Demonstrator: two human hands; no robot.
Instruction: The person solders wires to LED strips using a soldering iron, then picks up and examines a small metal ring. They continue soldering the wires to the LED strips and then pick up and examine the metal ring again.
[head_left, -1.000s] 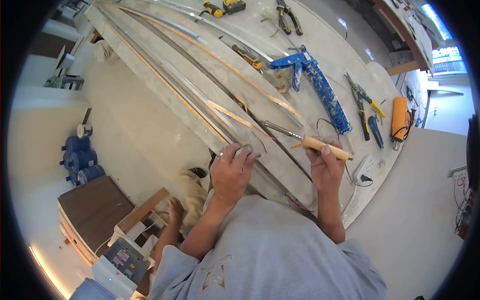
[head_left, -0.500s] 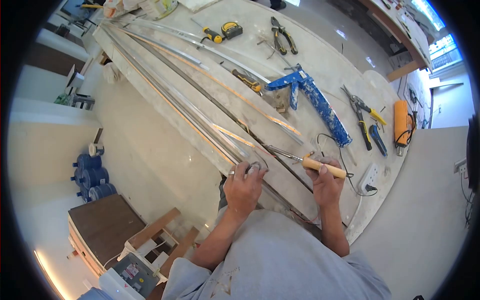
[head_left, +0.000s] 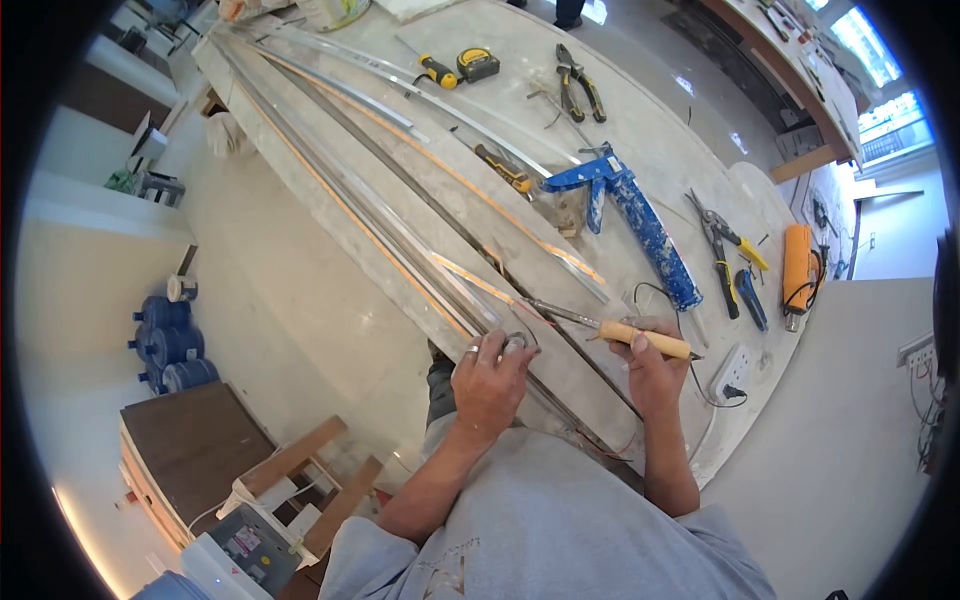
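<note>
My right hand [head_left: 657, 372] grips a soldering iron [head_left: 648, 338] by its wooden handle. Its metal tip points left, right at the end of a lit orange LED strip [head_left: 474, 278] where thin wires come off. Close by, my left hand [head_left: 490, 385] is closed with the fingers pinched on a small coil of thin wire [head_left: 516, 343], partly hidden by the fingers. This hand rests over the metal channels [head_left: 395, 240] that run lengthwise along the board, a ring showing on one finger.
Across the dusty table [head_left: 640, 140] lie a blue caulking gun [head_left: 650, 240], pliers [head_left: 580, 85], snips [head_left: 722, 250], a utility knife [head_left: 751, 299], a tape measure [head_left: 477, 65] and screwdrivers. A power strip [head_left: 733, 372] and an orange heat gun [head_left: 797, 265] sit at right. Blue water jugs [head_left: 175, 345] stand at left.
The soldering iron's tip has moved left and slightly down, closer to the LED strip's end. My left hand stays almost in place on the coil. The whole view has shifted a little.
</note>
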